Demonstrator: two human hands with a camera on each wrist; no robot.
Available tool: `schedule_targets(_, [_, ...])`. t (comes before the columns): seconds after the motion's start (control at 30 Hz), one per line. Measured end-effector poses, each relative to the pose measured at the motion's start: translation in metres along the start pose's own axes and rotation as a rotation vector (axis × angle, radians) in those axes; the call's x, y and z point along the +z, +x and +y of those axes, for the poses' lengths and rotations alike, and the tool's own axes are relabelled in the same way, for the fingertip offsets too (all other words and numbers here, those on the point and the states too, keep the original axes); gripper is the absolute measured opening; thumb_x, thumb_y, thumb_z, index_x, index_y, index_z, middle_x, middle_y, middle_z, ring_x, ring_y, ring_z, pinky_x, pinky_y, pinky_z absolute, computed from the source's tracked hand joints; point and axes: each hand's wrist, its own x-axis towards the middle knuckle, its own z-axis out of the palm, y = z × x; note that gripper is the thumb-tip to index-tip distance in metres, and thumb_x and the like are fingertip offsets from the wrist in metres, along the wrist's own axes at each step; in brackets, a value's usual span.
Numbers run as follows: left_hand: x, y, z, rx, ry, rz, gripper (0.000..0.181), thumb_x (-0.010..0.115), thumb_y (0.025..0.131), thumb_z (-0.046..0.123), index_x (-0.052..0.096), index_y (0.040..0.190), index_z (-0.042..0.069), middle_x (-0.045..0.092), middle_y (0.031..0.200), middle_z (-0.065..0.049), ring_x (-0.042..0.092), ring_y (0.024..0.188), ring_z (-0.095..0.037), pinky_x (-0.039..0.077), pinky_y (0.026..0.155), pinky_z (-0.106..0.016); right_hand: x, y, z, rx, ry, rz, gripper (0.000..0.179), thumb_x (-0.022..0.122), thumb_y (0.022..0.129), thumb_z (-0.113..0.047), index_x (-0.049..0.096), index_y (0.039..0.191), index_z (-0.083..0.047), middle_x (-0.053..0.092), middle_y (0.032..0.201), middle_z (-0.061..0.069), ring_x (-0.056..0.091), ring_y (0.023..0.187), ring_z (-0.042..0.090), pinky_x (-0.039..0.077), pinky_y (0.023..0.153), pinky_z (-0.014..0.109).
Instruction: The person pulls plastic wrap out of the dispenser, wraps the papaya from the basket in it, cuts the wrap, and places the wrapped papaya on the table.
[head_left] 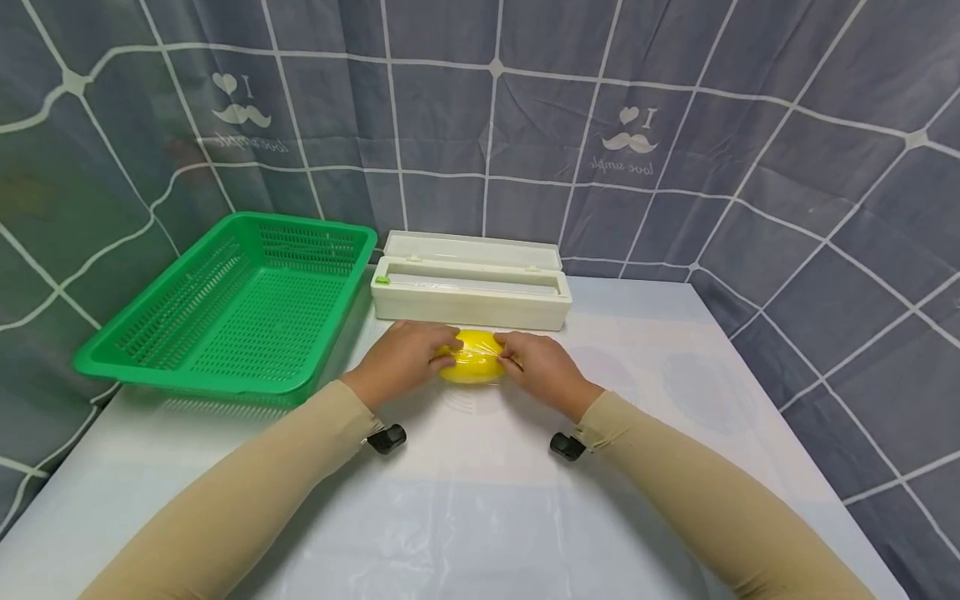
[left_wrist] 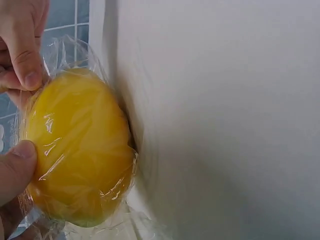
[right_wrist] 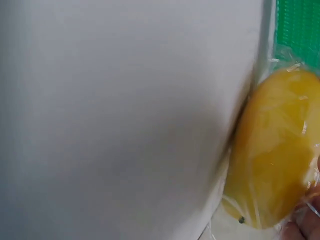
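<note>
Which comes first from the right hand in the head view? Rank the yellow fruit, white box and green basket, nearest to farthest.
1. Yellow fruit, at the right hand's fingertips, on its left.
2. White box, behind the fruit.
3. Green basket, farther over to the left.

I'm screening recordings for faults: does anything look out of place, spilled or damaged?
One oddity: the "love simple" lettering on the grey curtain reads mirrored, so it may hang back to front. Nothing looks spilled or damaged; the yellow fruit is wrapped in clear film.
</note>
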Motion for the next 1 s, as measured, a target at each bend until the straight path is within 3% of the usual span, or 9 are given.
schedule_targets(0.17, [0.003, 0.001, -0.005, 0.035, -0.047, 0.035, 0.019, 0.083, 0.091, 0.018, 0.079, 0.109, 0.014, 0.075, 0.132, -0.007, 0.073, 0.120, -0.028, 0.054, 0.106, -0.050, 0.001, -0.002, 0.000, -0.035, -0.056, -0.011, 0.008, 0.073, 0.099, -0.014, 0.073, 0.105, -0.008, 0.070, 0.140, 0.012, 0.071, 0.124, 0.029, 0.056, 0.105, 0.044])
schedule_targets(0.3, [0.003, 0.001, -0.008, 0.083, -0.013, 0.050, 0.016, 0.082, 0.092, 0.017, 0.082, 0.108, 0.015, 0.076, 0.130, -0.008, 0.074, 0.119, -0.026, 0.056, 0.102, -0.051, 0.001, -0.002, -0.002, -0.054, -0.101, -0.019, 0.007, 0.074, 0.098, -0.014, 0.076, 0.102, -0.009, 0.069, 0.141, 0.011, 0.070, 0.126, 0.028, 0.056, 0.106, 0.043])
schedule_targets(0.47, [0.003, -0.001, -0.009, 0.101, 0.037, 0.018, 0.015, 0.078, 0.097, 0.019, 0.082, 0.110, 0.015, 0.074, 0.134, -0.008, 0.071, 0.124, -0.026, 0.054, 0.106, -0.051, 0.002, -0.003, -0.002, -0.074, -0.112, -0.007, 0.007, 0.076, 0.098, -0.014, 0.078, 0.101, -0.008, 0.069, 0.141, 0.011, 0.070, 0.126, 0.027, 0.055, 0.106, 0.041])
schedule_targets(0.57, [0.002, -0.001, -0.007, 0.068, 0.036, -0.015, 0.016, 0.072, 0.101, 0.026, 0.081, 0.108, 0.016, 0.072, 0.137, -0.008, 0.069, 0.128, -0.027, 0.051, 0.110, -0.052, 0.002, -0.004, -0.002, -0.088, -0.113, -0.013, 0.013, 0.074, 0.099, -0.017, 0.079, 0.104, -0.006, 0.067, 0.143, 0.013, 0.069, 0.128, 0.028, 0.055, 0.108, 0.042])
schedule_targets(0.67, [0.002, 0.000, -0.004, -0.013, -0.009, -0.023, 0.022, 0.071, 0.101, 0.035, 0.082, 0.102, 0.016, 0.072, 0.136, -0.006, 0.068, 0.127, -0.027, 0.052, 0.109, -0.050, 0.001, -0.005, -0.001, -0.096, -0.087, -0.027, 0.020, 0.071, 0.102, -0.020, 0.080, 0.109, -0.005, 0.064, 0.147, 0.013, 0.067, 0.131, 0.028, 0.053, 0.110, 0.043])
schedule_targets(0.83, [0.004, 0.006, 0.001, -0.148, -0.073, -0.009, 0.023, 0.079, 0.095, 0.036, 0.077, 0.094, 0.014, 0.073, 0.130, -0.005, 0.070, 0.121, -0.026, 0.056, 0.103, -0.044, -0.001, -0.009, 0.004, -0.091, 0.062, -0.028, 0.026, 0.069, 0.102, -0.022, 0.080, 0.115, -0.003, 0.061, 0.150, 0.013, 0.063, 0.135, 0.030, 0.051, 0.112, 0.045])
schedule_targets(1.0, [0.002, 0.010, 0.006, -0.199, -0.090, -0.026, 0.020, 0.083, 0.092, 0.032, 0.074, 0.093, 0.015, 0.073, 0.125, -0.003, 0.070, 0.116, -0.023, 0.057, 0.100, -0.042, -0.003, -0.013, 0.012, 0.070, 0.297, 0.044, 0.020, 0.069, 0.103, -0.020, 0.080, 0.110, -0.006, 0.072, 0.137, 0.011, 0.070, 0.126, 0.030, 0.058, 0.101, 0.046])
